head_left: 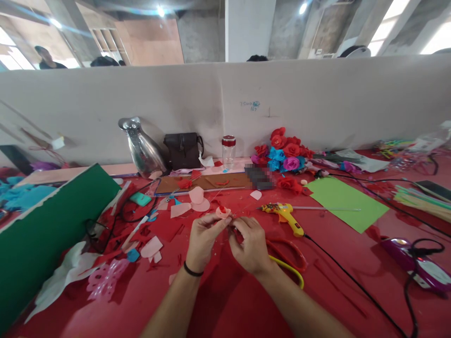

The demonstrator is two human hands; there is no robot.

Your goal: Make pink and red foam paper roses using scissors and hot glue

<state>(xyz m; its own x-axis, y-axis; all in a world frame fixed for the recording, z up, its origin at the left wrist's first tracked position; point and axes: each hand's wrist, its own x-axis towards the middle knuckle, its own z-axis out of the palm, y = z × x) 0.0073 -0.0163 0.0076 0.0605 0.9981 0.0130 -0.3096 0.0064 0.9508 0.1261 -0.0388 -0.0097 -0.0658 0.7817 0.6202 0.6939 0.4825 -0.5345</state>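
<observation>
A small paper flower (pixel 223 213), pale pink petals around a red centre, is pinched between the thumb and fingers of my left hand (pixel 207 233). Close against it on the right, my right hand (pixel 249 241) has its fingers curled together at the flower's base; what they grip there is hidden. Beyond my hands lie pink paper petals (pixel 198 199). To the right, a yellow glue gun (pixel 287 217) lies on its side with a clear glue stick in its back. Scissors with red and yellow handles (pixel 291 263) rest partly behind my right forearm.
A green board (pixel 52 234) stands at the left. Along the partition (pixel 158 98) are a steel jug (pixel 143 150), a black bag (pixel 183 151), a glass jar (pixel 229 152) and finished paper flowers (pixel 287 152). Green paper (pixel 347 202) and a purple device (pixel 416 263) with cables lie right.
</observation>
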